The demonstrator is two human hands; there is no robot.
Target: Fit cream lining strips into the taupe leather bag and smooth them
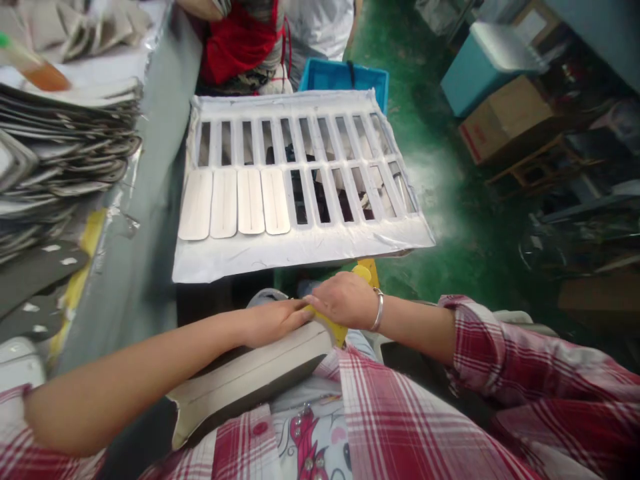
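Note:
Across my lap lies a long off-white piece (260, 363) with a thin line along its middle and a thick, darker side; whether it is one block or a stack I cannot tell. My left hand (273, 321) rests along its far edge with fingers stretched out. Close by, my right hand (345, 300) is closed around a yellow object (337, 328) at the piece's right end, the two hands nearly touching. More yellow shows beyond my right hand; its kind is hidden. Ahead stands a white slotted board (300, 250), with several rounded off-white strips (250, 200) covering slots at its front left.
Stacked dark-edged sheets (65, 147) fill the grey table (135, 240) on my left. Behind the board stands a blue crate (325, 75) beside a person's red garment (240, 47). A cardboard box (510, 117) and a teal bin (475, 67) are on the green floor (400, 100).

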